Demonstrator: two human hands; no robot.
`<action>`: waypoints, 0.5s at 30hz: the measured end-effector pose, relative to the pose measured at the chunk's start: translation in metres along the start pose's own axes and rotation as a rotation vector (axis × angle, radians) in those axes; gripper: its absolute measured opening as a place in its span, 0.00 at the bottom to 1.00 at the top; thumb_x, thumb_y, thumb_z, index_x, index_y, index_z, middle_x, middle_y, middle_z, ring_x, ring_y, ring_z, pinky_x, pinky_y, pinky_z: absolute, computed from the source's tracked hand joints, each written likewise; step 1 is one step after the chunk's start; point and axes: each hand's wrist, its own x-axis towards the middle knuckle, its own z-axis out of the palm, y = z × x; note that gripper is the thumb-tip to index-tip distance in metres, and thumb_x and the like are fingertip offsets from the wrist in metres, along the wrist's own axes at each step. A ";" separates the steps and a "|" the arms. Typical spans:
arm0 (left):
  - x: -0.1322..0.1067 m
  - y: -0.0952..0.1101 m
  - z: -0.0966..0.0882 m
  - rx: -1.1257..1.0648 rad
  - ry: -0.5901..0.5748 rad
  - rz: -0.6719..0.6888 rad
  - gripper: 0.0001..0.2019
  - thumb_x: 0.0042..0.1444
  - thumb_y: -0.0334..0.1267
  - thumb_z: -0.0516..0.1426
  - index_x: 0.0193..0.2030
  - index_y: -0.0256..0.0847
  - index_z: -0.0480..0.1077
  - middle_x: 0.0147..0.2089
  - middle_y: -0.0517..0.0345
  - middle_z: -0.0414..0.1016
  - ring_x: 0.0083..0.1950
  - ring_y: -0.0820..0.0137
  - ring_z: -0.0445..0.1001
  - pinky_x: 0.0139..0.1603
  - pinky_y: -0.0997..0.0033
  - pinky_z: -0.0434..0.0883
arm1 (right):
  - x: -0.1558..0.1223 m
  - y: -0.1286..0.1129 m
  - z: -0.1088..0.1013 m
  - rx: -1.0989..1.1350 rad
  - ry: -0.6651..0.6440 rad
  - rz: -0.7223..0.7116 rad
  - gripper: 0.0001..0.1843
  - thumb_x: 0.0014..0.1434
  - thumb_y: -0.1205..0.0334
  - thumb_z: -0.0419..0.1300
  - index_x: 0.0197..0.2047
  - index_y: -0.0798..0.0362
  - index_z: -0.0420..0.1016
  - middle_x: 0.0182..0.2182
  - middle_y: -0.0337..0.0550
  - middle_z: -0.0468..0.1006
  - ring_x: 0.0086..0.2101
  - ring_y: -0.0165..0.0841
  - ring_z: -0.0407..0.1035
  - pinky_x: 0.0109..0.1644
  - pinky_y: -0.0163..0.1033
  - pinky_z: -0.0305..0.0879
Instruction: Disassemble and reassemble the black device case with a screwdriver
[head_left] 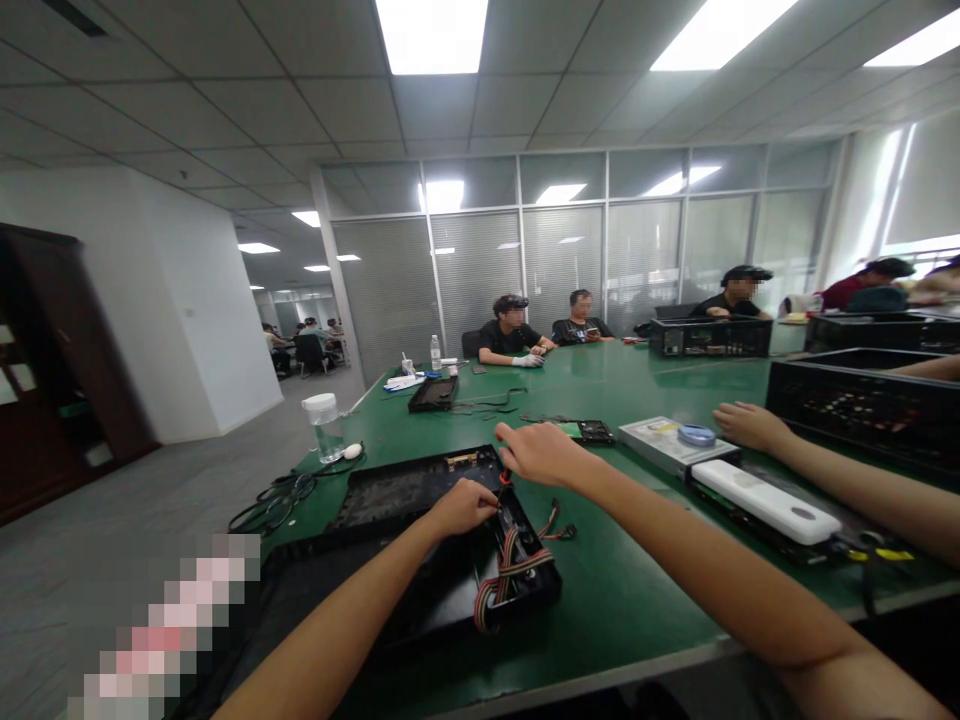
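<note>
My right hand [546, 456] is closed around the handle of a screwdriver [505, 482], which points down with a bit of red on it. The screwdriver's lower end meets the edge of a black computer case [420, 622] lying open on the table. My left hand [463, 506] is closed in a pinch right beside the shaft's lower end; what its fingertips hold is hidden. Striped red, black and white cables [517, 568] lie bunched in the case's near right corner, below both hands. Inside its far part, a small brass-coloured piece [461, 460] shows.
On the green table [630, 610], a metal drive [660, 440] carries a blue roll [696, 435], beside a long white device [765, 502]. A co-worker's hand [754, 426] rests near another black case [862, 415]. A clear jar [324, 428] and black cables [281, 500] lie left. People sit beyond.
</note>
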 end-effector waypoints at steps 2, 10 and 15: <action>-0.001 0.000 0.000 0.005 0.001 -0.002 0.10 0.52 0.32 0.53 0.37 0.38 0.75 0.35 0.57 0.76 0.35 0.72 0.72 0.37 0.79 0.64 | 0.008 -0.007 -0.004 0.033 -0.022 -0.018 0.25 0.61 0.48 0.40 0.39 0.57 0.69 0.33 0.55 0.76 0.35 0.42 0.70 0.38 0.40 0.58; -0.001 0.000 0.001 -0.024 0.009 -0.002 0.10 0.51 0.29 0.53 0.37 0.38 0.74 0.31 0.59 0.76 0.31 0.74 0.71 0.34 0.79 0.63 | 0.021 -0.012 -0.007 0.118 -0.082 -0.131 0.22 0.57 0.48 0.46 0.41 0.56 0.70 0.34 0.55 0.76 0.34 0.41 0.70 0.35 0.40 0.59; -0.001 0.001 -0.001 0.002 0.000 0.002 0.10 0.51 0.31 0.53 0.36 0.37 0.74 0.32 0.58 0.76 0.31 0.73 0.71 0.33 0.79 0.63 | 0.024 -0.004 0.000 0.087 -0.045 0.000 0.29 0.58 0.44 0.41 0.37 0.59 0.72 0.33 0.58 0.76 0.34 0.43 0.70 0.36 0.41 0.58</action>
